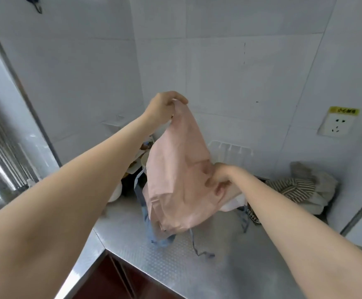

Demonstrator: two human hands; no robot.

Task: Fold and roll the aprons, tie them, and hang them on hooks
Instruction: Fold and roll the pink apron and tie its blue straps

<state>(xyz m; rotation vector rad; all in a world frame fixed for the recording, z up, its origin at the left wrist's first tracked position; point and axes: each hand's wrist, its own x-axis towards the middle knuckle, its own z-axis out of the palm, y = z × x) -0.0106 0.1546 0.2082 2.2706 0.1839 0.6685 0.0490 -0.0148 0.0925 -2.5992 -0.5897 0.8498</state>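
Hanging crumpled between both hands, the pink apron (175, 180) is pinched by left grip (165, 108) and right grip (221, 180).

Two bare forearms fill the lower half of the view, one from each bottom corner, and there's no sleeve on either, right down to the frame edge. The left hand (165, 106) wears no glove and no watch, the wrist plain. Same story on the right hand (221, 178): no glove, no band at the wrist. Whether there are rings can't be told, the fingers are too blurred.
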